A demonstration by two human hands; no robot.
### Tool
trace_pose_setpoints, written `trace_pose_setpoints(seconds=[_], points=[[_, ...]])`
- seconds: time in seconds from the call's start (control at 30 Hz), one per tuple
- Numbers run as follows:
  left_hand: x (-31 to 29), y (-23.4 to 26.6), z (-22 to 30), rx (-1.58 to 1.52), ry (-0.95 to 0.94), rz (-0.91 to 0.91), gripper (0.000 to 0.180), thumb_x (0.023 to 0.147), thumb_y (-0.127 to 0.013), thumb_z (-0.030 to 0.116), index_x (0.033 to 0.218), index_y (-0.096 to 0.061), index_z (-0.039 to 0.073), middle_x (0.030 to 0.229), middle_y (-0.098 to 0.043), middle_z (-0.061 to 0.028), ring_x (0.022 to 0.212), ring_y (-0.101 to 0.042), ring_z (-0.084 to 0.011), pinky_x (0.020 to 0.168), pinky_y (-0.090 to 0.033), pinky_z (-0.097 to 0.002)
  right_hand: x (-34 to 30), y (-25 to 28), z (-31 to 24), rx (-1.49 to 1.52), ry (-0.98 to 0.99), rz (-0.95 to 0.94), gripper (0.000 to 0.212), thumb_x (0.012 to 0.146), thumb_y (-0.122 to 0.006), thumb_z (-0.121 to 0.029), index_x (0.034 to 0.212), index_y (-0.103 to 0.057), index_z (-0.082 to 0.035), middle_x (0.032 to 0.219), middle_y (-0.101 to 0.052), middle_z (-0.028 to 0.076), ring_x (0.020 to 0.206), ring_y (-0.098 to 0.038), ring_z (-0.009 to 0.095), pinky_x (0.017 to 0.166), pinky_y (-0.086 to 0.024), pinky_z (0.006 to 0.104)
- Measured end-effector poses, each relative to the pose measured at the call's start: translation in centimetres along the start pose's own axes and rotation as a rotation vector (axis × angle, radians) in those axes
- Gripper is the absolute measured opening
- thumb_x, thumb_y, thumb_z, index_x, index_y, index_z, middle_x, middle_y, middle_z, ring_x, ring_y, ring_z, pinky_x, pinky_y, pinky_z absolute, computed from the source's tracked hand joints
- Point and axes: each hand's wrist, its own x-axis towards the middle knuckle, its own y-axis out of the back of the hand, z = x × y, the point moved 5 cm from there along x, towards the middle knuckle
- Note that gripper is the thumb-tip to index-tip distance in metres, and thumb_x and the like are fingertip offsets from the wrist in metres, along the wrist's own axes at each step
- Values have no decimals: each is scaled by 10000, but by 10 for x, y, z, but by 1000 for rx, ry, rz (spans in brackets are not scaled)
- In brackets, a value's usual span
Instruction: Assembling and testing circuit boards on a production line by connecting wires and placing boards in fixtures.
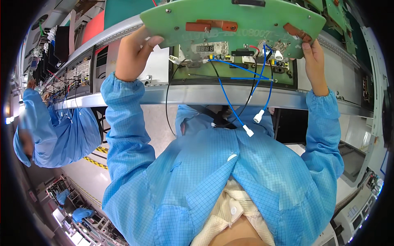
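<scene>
My left hand (132, 55) grips the left edge of a green panel (256, 18), its thumb lying along the lower corner. At the opposite edge my right hand (314, 63) has its fingers closed round the panel. The panel is raised and tilted, with brown-red clamp pieces (198, 26) and a black handle (248, 3) on its face. Partly hidden beneath it is a circuit board (205, 70) with a small dark display (205, 48). Blue wires (223, 88) trail from there over the front rail, ending in white connectors (248, 130).
A metal rail (160, 96) runs along the front of the line. One thin black wire (167, 98) hangs over it at the left. Further left, a person in blue (67, 139) works beside more circuit boards (69, 82). A red sheet (93, 28) lies behind my left hand.
</scene>
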Motion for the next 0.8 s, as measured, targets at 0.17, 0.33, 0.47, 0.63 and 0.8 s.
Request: trace_pose_setpoints(seconds=[0.17, 0.33, 0.47, 0.63, 0.8], points=[[3, -6, -11, -182, 148, -73, 294, 971, -515, 197, 1146, -592, -27, 858, -656, -66, 717, -597, -115, 603, -451, -261, 0, -20, -21, 166, -217, 56, 372, 1001, -480, -322, 1235, -546, -40, 889, -603, -1, 700, -556, 69, 567, -450, 230], [10, -10, -7, -283, 244, -178, 359, 1003, -432, 290, 1133, -579, -11, 792, -614, -35, 687, -569, -99, 597, -420, -241, -3, -22, -17, 238, -347, 81, 474, 999, -485, -310, 1384, -422, -41, 1015, -630, 11, 703, -560, 41, 521, -416, 191], [10, -11, -14, -246, 385, -196, 409, 1007, -416, 345, 1120, -589, -8, 655, -546, -6, 588, -493, -76, 543, -377, -231, -9, -32, -27, 272, -300, 212, 479, 983, -516, -286, 1400, -407, -74, 931, -627, 8, 677, -559, 26, 478, -391, 179], [14, -19, -13, -257, 408, -180, 402, 1008, -415, 351, 1050, -612, 3, 615, -515, 2, 539, -447, -63, 506, -348, -227, -11, -27, -27, 229, -298, 110, 549, 987, -496, -240, 1475, -287, -100, 1182, -595, 37, 726, -608, 5, 430, -429, 139], [13, -29, -17, -270, 533, -216, 404, 1005, -467, 347, 1170, -587, -2, 638, -442, 37, 523, -374, -40, 461, -276, -195, -12, -34, -44, 236, -283, 168, 547, 990, -489, -221, 1480, -276, -107, 1231, -576, 65, 727, -619, 16, 468, -474, 142]])
